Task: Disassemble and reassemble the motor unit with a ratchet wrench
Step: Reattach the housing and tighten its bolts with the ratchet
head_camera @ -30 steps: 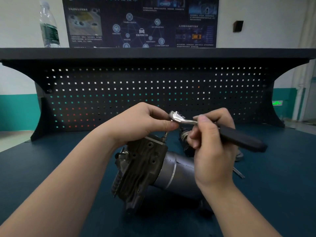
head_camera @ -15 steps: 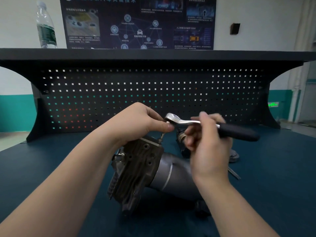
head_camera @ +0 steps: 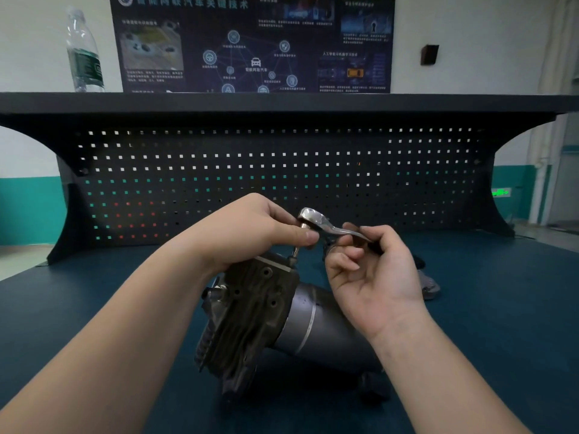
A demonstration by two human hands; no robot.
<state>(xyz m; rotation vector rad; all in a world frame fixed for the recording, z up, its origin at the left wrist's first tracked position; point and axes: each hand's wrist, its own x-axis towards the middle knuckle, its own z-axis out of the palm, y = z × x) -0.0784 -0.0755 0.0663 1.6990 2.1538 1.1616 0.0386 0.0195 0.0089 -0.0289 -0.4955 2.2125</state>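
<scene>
The right hand (head_camera: 372, 270) hides most of the black grip of the chrome ratchet wrench (head_camera: 319, 221), and the left hand (head_camera: 250, 233) covers the joint under its head. The wall poster's (head_camera: 253, 42) small print is unreadable and its top is cut off, like both forearms at the bottom edge

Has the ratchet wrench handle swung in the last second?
Yes. The ratchet wrench handle has swung toward the person, pivoting about its head, which stays over the motor unit corner; the right hand now hides it.
</scene>
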